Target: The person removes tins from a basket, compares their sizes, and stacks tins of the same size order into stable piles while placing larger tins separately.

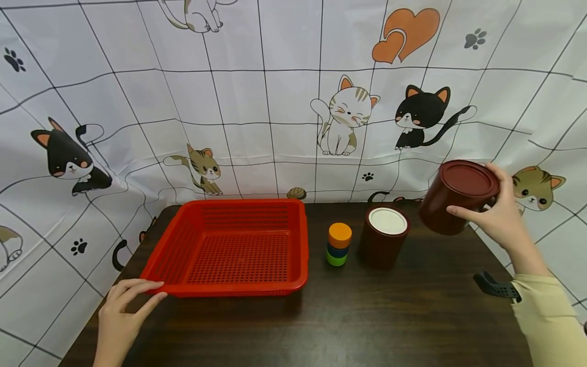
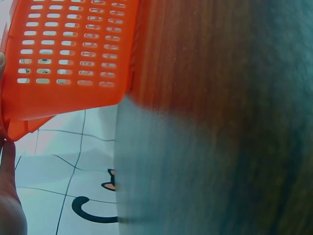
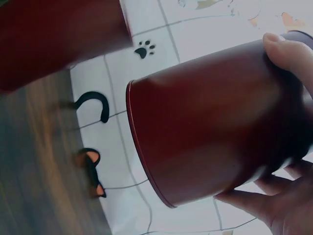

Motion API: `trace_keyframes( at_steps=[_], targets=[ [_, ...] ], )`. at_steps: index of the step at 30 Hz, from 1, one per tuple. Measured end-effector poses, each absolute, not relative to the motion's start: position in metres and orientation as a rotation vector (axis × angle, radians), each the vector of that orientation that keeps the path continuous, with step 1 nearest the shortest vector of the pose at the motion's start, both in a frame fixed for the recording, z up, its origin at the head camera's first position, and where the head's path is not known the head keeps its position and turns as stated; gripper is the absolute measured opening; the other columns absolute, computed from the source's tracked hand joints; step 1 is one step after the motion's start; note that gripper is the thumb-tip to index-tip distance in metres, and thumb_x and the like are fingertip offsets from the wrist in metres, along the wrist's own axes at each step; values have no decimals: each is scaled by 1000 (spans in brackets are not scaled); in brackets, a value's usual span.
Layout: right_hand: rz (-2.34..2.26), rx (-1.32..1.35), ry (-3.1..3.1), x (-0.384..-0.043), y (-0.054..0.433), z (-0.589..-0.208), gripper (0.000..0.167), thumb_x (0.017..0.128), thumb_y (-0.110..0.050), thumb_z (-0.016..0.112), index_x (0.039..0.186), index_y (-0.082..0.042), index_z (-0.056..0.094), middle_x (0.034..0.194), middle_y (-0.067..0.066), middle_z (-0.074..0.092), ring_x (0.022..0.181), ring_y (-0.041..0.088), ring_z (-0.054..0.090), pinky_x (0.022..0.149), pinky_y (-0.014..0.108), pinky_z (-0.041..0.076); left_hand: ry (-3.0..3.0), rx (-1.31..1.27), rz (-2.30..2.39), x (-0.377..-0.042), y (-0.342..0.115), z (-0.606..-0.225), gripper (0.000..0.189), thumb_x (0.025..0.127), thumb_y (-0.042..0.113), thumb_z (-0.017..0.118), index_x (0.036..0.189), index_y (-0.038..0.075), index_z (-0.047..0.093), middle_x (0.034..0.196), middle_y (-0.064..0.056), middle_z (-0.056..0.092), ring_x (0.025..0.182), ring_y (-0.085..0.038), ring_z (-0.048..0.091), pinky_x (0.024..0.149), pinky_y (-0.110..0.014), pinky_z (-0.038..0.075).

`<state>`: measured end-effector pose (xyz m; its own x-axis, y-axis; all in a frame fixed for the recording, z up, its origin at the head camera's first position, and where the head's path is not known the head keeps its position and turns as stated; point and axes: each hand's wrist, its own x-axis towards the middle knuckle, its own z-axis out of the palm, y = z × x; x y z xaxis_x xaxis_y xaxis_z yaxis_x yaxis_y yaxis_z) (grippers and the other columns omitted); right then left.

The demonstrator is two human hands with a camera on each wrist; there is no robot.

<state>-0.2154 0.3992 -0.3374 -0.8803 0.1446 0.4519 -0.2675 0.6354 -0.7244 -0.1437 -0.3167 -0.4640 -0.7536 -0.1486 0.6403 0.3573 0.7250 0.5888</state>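
Note:
My left hand [image 1: 120,312] pinches the near left corner of a red plastic basket [image 1: 238,290], fingers over the rim and thumb below it. In the left wrist view the slotted side of the basket [image 2: 73,49] shows, with only part of the hand at the left edge. My right hand [image 1: 495,214] grips a dark red-brown cylindrical canister [image 1: 442,204] from its right side, tilted and raised above the table's back right. The right wrist view shows thumb and fingers on opposite sides of the canister [image 3: 205,127].
A second dark canister [image 1: 381,250] with a white round top stands left of the held one. Beside it is a small stack of orange, navy and green round pieces [image 1: 339,243]. A cat-print sheet [image 1: 284,97] hangs behind the dark wooden table [image 1: 357,326].

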Motion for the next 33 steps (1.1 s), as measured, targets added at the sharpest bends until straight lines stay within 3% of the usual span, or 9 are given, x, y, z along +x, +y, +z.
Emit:
trace_keyframes(
  at_steps=[8,11,16,20,26,29,31,33],
  targets=[
    [1189,121,-2414,-221,406,-359,110,79,-3,81,156,-35,10,139,-18,29,117,-7,39,79,-2,38,-2241,-143,-940,-143,-317,-464,46,59,-9,89,95,18,80,100,4,67,97,9,45,83,-11,30],
    [1155,106,-2437,-222,407,-368,111,78,-8,83,155,-38,9,141,-6,34,119,-8,37,78,-3,36,-2240,-142,-942,-144,-317,-464,46,59,-9,89,95,18,80,100,5,67,98,9,45,84,-11,30],
    [1103,94,-2461,-223,407,-380,112,77,-14,85,156,-35,10,146,17,28,115,-10,35,77,-4,34,-2244,-139,-943,-144,-317,-465,46,59,-8,89,95,19,80,100,6,67,98,9,45,84,-11,30],
    [1119,90,-2469,-225,405,-389,112,77,-13,85,157,-32,9,145,15,31,114,-11,34,80,-1,33,-2244,-134,-945,-144,-317,-465,46,59,-8,89,95,19,80,100,5,67,98,9,45,84,-11,30],
    [1154,81,-2486,-227,407,-406,110,79,-13,84,156,-32,7,146,15,33,117,-15,33,99,16,29,-2241,-138,-951,-144,-317,-466,45,59,-8,89,95,19,80,99,5,67,98,9,45,84,-11,30],
    [1167,108,-2510,-227,407,-414,112,79,-14,84,156,-32,4,149,21,31,118,-17,31,111,36,29,-2241,-138,-952,-144,-317,-466,45,59,-8,89,95,19,80,100,5,67,98,8,45,84,-11,29],
    [1188,130,-2516,-228,407,-418,113,78,-14,84,156,-31,3,149,24,30,118,-17,30,112,50,26,-2239,-136,-947,-144,-317,-466,46,59,-8,89,94,19,80,99,5,67,98,9,45,84,-11,29],
    [1204,152,-2516,-228,406,-421,113,79,-13,84,156,-28,3,148,25,29,118,-17,30,112,53,25,-2236,-135,-947,-144,-317,-466,46,59,-8,89,95,20,80,99,5,67,98,9,45,84,-11,29]
  ],
)
